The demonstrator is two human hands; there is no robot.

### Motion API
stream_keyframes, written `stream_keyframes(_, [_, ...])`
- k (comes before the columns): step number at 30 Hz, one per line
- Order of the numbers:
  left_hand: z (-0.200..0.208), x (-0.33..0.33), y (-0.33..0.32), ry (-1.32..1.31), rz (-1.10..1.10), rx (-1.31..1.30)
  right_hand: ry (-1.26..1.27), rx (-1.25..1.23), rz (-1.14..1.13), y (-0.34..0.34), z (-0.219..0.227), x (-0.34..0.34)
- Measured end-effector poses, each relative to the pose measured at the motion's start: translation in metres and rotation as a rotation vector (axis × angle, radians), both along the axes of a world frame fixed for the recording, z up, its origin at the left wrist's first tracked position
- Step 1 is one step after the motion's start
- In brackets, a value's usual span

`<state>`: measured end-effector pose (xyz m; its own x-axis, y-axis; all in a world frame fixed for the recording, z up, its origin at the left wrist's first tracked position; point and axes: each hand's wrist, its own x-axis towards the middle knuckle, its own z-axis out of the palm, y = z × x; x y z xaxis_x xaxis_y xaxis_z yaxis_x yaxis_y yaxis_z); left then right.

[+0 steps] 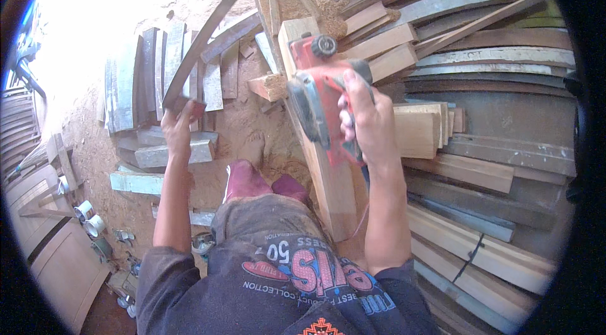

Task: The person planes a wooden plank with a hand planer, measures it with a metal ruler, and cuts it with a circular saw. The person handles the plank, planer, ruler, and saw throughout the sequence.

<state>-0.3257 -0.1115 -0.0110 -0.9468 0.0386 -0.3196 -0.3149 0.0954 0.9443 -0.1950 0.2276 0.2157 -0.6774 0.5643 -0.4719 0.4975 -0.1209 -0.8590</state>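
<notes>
My right hand (372,120) is wrapped round the handle of a red and black electric hand planer (319,92). The planer is over a long pale timber beam (334,199) that runs away from me; whether its base touches the wood I cannot tell. Off to the left, my left hand (177,128) grips a try square (201,51) by its reddish stock. Its long, dull metal blade points up and away, apart from the beam. The beam's far end is by a wooden support (273,10) strewn with shavings.
Stacked boards (480,57) crowd the right side, with pale cut blocks (413,133) beside the beam. Shorter planks (129,82) lie on the sandy ground at left. Several cups (91,221) and a wooden panel (66,269) are at lower left. My bare foot (252,147) is near the beam.
</notes>
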Motion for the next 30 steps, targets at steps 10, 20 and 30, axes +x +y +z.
stream_keyframes(10, [0.0, 0.07, -0.073, -0.109, 0.172, -0.07, 0.254, 0.119, 0.118, 0.04, -0.027, -0.146])
stream_keyframes(20, [0.02, 0.137, -0.076, -0.056, 0.12, 0.042, 0.326, 0.04, -0.057, 0.017, 0.0, 0.04])
stream_keyframes(30, [0.053, 0.249, 0.013, 0.16, -0.391, 0.05, 0.073, 0.112, -0.343, -0.045, 0.026, 0.373])
